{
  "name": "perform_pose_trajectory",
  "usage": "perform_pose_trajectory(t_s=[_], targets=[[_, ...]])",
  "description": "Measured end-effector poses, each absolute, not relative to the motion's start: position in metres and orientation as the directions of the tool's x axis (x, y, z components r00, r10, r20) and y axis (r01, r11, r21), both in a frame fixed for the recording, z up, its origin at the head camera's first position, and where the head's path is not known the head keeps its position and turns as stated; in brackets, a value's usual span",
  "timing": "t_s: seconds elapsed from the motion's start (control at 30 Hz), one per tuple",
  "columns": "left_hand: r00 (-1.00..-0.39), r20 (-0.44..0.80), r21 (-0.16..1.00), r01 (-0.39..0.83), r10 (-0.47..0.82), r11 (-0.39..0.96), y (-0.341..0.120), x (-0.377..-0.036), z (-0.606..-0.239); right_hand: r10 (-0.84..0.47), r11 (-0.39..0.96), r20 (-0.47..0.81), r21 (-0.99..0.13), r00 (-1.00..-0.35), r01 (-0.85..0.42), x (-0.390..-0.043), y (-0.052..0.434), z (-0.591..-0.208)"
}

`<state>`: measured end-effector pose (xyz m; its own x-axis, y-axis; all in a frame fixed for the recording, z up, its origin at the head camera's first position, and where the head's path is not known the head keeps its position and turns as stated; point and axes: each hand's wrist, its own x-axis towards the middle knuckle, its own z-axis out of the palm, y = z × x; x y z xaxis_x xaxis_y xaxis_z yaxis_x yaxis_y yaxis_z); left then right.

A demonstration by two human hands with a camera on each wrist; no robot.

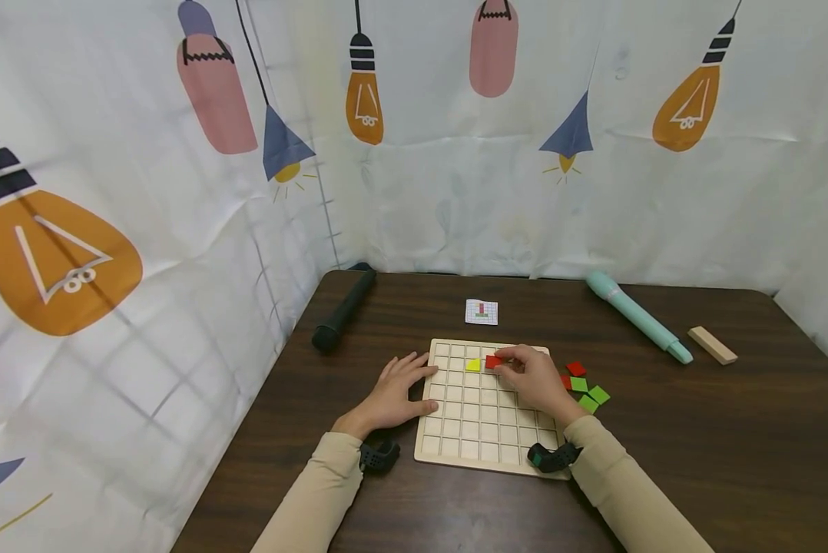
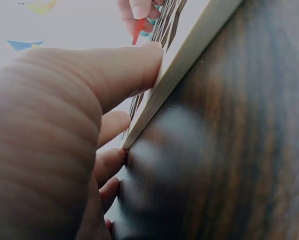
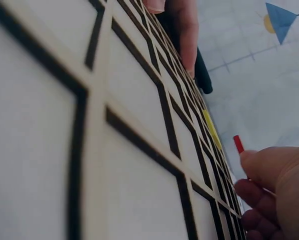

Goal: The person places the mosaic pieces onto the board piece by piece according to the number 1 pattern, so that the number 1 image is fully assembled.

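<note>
A wooden grid board point(image 1: 461, 430) with square cells lies on the table before me. Between thumb and fingers, my right hand point(image 1: 540, 382) pinches a red square tile point(image 1: 493, 362) above the board's upper middle. The right wrist view shows this red tile point(image 3: 238, 144) tilted and raised off the grid. Just left of it, a yellow tile point(image 1: 473, 365) with a slanted side sits on the grid. My left hand point(image 1: 389, 395) rests at the board's left edge, fingers spread. Its thumb point(image 2: 134, 67) and fingertips touch the rim in the left wrist view.
Loose green tiles point(image 1: 598, 395) and red tiles point(image 1: 576, 369) lie right of the board. Behind it is a small printed pattern card point(image 1: 481, 312). A dark cylinder point(image 1: 345, 311) stands off to the left; a mint-green wand-like object point(image 1: 638, 315) and a wooden block point(image 1: 713, 346) lie right.
</note>
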<state>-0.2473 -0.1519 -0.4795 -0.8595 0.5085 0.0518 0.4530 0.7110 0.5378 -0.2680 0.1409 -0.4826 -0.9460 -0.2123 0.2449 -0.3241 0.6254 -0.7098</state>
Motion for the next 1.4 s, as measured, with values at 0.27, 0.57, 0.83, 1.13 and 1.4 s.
perform_pose_trajectory(t_s=[0.27, 0.57, 0.83, 1.13, 1.4], targets=[[-0.861, 0.050, 0.537, 0.450, 0.506, 0.713, -0.1521, -0.2478, -0.4804, -0.210, 0.637, 0.304, -0.679, -0.929, -0.366, -0.2675, 0.1378, -0.4871], [-0.864, 0.038, 0.557, 0.436, 0.502, 0.707, -0.1528, -0.2471, -0.4792, -0.215, 0.641, 0.320, -0.667, -0.923, -0.381, -0.2713, 0.1391, -0.4923], [-0.864, 0.042, 0.557, 0.437, 0.502, 0.706, -0.1527, -0.2468, -0.4795, -0.228, 0.641, 0.322, -0.661, -0.919, -0.391, -0.2713, 0.1401, -0.4924], [-0.862, 0.038, 0.559, 0.438, 0.506, 0.704, -0.1529, -0.2476, -0.4788, -0.221, 0.658, 0.328, -0.645, -0.918, -0.389, -0.2713, 0.1378, -0.4924], [-0.865, 0.033, 0.559, 0.432, 0.502, 0.708, -0.1526, -0.2478, -0.4785, -0.228, 0.676, 0.317, -0.629, -0.921, -0.384, -0.2724, 0.1354, -0.4928]])
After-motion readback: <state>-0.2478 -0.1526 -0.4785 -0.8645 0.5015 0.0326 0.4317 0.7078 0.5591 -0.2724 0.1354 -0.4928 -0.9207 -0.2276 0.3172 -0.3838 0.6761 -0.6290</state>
